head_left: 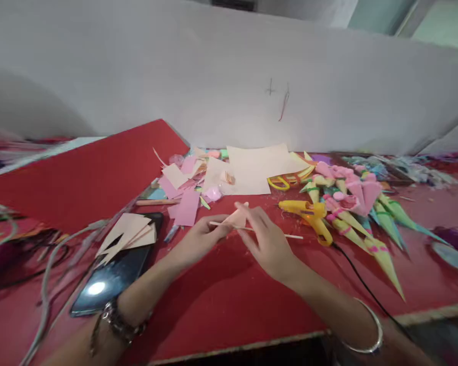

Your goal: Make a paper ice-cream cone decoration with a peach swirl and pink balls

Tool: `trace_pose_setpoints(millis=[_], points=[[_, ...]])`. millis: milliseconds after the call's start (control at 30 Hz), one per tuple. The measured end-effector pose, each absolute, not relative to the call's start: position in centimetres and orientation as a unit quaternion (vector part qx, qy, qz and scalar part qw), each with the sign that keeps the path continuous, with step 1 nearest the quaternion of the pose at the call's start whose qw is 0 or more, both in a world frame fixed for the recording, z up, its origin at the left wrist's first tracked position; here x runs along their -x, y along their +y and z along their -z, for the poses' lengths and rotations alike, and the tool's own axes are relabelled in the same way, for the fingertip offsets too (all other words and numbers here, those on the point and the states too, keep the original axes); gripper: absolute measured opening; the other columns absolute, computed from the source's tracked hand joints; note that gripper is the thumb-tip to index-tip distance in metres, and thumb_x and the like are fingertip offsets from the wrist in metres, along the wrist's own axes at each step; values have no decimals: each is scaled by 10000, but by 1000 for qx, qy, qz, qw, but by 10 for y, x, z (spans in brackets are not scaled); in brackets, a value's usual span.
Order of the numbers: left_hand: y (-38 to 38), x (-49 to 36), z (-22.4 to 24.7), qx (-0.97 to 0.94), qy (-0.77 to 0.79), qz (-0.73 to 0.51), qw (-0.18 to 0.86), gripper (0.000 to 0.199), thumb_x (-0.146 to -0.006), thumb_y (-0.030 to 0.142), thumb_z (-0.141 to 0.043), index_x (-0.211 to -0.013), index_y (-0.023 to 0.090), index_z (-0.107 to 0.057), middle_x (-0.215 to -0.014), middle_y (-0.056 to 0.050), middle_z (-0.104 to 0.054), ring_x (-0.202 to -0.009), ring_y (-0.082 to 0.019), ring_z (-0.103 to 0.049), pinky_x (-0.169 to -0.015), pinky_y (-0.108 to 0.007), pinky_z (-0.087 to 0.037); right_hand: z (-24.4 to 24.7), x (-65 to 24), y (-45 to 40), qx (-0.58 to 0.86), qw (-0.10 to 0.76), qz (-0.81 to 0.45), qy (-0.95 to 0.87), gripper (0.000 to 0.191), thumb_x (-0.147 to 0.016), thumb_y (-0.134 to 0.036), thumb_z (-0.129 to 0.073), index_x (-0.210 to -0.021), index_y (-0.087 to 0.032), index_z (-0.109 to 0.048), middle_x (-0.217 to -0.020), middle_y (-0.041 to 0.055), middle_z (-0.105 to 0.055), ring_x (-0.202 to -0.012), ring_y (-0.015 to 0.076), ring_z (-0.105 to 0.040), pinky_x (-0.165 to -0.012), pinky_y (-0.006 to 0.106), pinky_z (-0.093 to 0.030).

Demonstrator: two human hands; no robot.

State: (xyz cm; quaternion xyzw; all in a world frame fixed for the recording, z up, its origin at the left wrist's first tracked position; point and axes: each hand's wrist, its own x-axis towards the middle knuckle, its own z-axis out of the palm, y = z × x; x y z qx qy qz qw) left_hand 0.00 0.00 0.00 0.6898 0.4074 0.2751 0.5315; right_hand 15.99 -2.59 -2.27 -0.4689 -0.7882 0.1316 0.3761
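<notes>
Bracelet, left hand, right hand — grip pinched on pointed peach paper, slim pale stick

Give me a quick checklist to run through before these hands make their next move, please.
1. Cream paper piece in hand: ok, at the fingers of the left hand and right hand.
2. Thin stick at the hands: ok, one end sticks out past the right hand.
3. Paper fastened to stick: cannot tell.
4. Glue gun nearby: ok, on the red table beyond the right hand.
5. Glue gun hot: cannot tell.
6. Phone uncovered: not ok, paper cut-outs lie over part of it.
</notes>
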Motion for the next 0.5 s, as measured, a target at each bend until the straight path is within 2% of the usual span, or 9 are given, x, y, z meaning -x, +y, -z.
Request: trace_pose_setpoints(millis=[67,100,167,200,300,400,500], points=[[2,1,3,-692,412,-270,528,255,-787,350,-408,-643,157,-489,-547,67,-323,-498,-71,-259,-481,-207,-221,26,-160,-26,492,410,-185,-746,533,-840,-296,-442,-1325,-188,-251,-1083,118,-567,-916,209,-576,-743,339,-494],[3,1,4,-694,413,-268,526,256,-790,350,-405,-654,155,-501,-547,66,-322,-498,-71,-256,-480,-208,-217,27,-160,-26,498,420,-208,-730,570,-828,-305,-465,-1333,-179,-232,-1048,112,-584,-856,192,-590,-701,313,-500],[4,1,5,-700,411,-264,520,263,-796,353,-402,-670,153,-515,-543,66,-311,-493,-70,-244,-475,-211,-208,28,-161,-25,506,425,-254,-707,549,-809,-307,-496,-1303,-167,-301,-932,79,-620,-710,152,-591,-612,265,-489],[4,1,6,-704,409,-263,518,265,-799,357,-405,-671,153,-515,-541,66,-303,-490,-70,-237,-472,-212,-204,28,-161,-24,504,421,-272,-703,476,-805,-300,-502,-1248,-166,-391,-871,60,-629,-654,136,-576,-581,248,-473],[3,0,5,-719,400,-254,508,280,-806,367,-410,-637,155,-481,-538,65,-300,-493,-71,-245,-472,-214,-212,24,-163,-23,486,409,-290,-716,209,-809,-275,-488,-939,-173,-618,-807,43,-639,-646,124,-557,-584,231,-437],[2,-1,4,-741,393,-244,488,306,-820,376,-392,-609,161,-446,-542,55,-352,-510,-78,-311,-488,-213,-255,20,-165,-23,475,405,-311,-717,205,-816,-278,-476,-808,-172,-651,-771,36,-651,-634,120,-551,-569,218,-414],[1,-1,4,-747,408,-265,453,279,-817,375,-412,-630,169,-427,-557,54,-409,-517,-79,-364,-492,-205,-280,18,-166,-24,476,402,-316,-715,265,-824,-295,-459,-692,-157,-644,-621,12,-620,-551,105,-521,-531,204,-384]])
